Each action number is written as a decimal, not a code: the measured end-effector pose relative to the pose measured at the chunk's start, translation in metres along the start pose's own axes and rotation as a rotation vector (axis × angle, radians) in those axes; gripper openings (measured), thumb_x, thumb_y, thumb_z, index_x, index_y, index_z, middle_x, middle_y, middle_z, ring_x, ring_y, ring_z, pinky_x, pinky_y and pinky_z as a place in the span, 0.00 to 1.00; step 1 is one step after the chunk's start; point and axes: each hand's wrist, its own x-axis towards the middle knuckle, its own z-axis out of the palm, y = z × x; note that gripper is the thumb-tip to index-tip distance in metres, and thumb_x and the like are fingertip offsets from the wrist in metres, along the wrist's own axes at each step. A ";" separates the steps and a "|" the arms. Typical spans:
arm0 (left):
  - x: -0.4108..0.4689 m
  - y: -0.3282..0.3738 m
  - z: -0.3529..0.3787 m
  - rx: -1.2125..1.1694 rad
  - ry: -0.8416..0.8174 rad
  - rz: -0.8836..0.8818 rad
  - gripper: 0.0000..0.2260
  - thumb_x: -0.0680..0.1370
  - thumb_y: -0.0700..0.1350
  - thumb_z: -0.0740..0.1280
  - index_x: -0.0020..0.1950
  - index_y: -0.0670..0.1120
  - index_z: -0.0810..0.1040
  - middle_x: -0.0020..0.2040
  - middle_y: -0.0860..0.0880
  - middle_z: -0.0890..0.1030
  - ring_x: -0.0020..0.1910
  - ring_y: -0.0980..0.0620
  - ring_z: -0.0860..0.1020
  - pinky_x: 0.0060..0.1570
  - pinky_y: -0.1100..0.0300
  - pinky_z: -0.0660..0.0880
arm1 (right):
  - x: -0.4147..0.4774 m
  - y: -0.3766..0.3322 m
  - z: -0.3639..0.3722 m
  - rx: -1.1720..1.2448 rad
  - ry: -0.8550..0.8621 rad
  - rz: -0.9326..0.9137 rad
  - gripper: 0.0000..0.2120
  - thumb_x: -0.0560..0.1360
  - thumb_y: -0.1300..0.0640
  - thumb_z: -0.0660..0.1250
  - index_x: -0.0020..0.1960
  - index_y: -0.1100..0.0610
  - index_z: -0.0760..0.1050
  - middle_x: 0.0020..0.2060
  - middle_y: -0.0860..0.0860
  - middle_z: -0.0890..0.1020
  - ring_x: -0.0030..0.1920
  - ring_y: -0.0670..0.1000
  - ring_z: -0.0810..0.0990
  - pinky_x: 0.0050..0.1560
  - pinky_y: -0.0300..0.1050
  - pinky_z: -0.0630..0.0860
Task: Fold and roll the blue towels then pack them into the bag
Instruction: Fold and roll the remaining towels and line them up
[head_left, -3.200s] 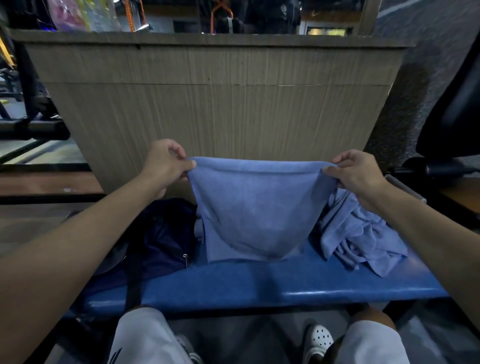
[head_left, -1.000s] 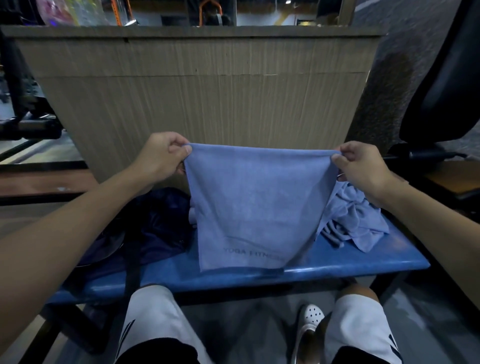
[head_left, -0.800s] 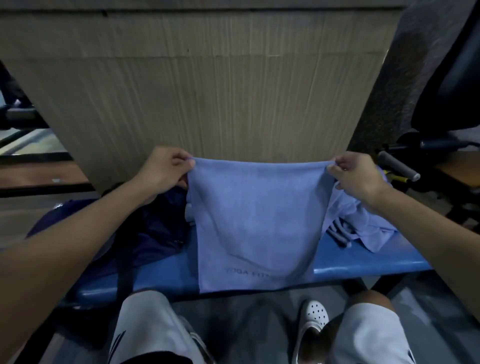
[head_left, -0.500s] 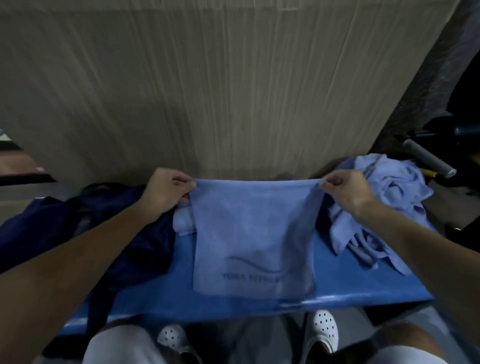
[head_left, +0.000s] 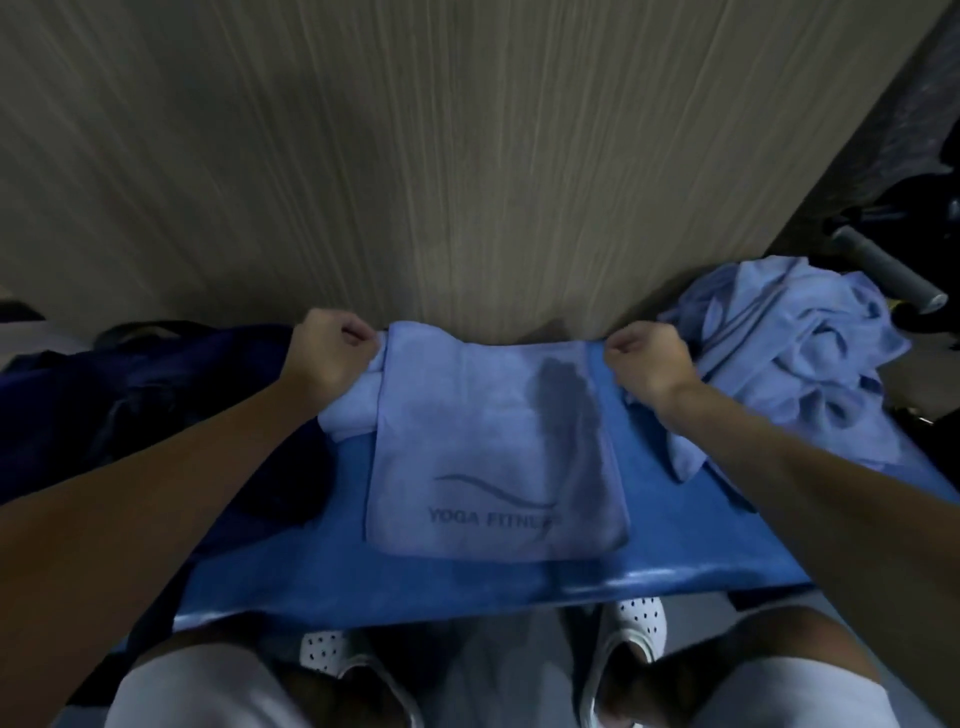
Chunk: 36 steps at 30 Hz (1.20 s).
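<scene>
The left hand (head_left: 332, 348) and right hand (head_left: 649, 358), well apart, each pinch a far corner of the towel (head_left: 493, 452), fingers curled round its edge. The towel lies flat on the desk (head_left: 675, 551), its far edge at the desk's back edge and its near edge just short of the front edge, a wave logo and "YOGA" lettering printed near that end. A paler roll (head_left: 348, 410) lies under the left wrist, touching the towel's left edge. The dark bag (head_left: 156, 395) covers the desk's left end; a loose pile (head_left: 795, 364) of towels sits at the right end. A wood-grain panel (head_left: 467, 156) rises behind the back edge.
</scene>
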 end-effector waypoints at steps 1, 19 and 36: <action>-0.009 -0.001 0.000 -0.013 -0.015 -0.015 0.05 0.75 0.36 0.70 0.40 0.41 0.81 0.36 0.43 0.81 0.35 0.50 0.77 0.42 0.56 0.76 | -0.009 0.004 0.002 -0.009 -0.005 0.019 0.05 0.74 0.65 0.64 0.44 0.63 0.80 0.33 0.57 0.80 0.28 0.47 0.77 0.33 0.44 0.75; -0.123 -0.034 0.028 0.211 -0.390 -0.504 0.12 0.75 0.43 0.72 0.39 0.35 0.78 0.37 0.38 0.82 0.30 0.47 0.77 0.26 0.62 0.71 | -0.110 0.068 0.022 -0.305 -0.383 0.371 0.10 0.67 0.58 0.75 0.33 0.62 0.76 0.26 0.54 0.77 0.26 0.50 0.76 0.28 0.39 0.72; -0.134 -0.023 0.013 0.021 -0.424 -0.587 0.05 0.75 0.37 0.71 0.42 0.37 0.78 0.35 0.42 0.80 0.31 0.49 0.79 0.26 0.64 0.69 | -0.131 0.077 0.033 -0.341 -0.226 0.319 0.14 0.72 0.55 0.71 0.50 0.62 0.72 0.53 0.62 0.79 0.53 0.62 0.79 0.43 0.46 0.71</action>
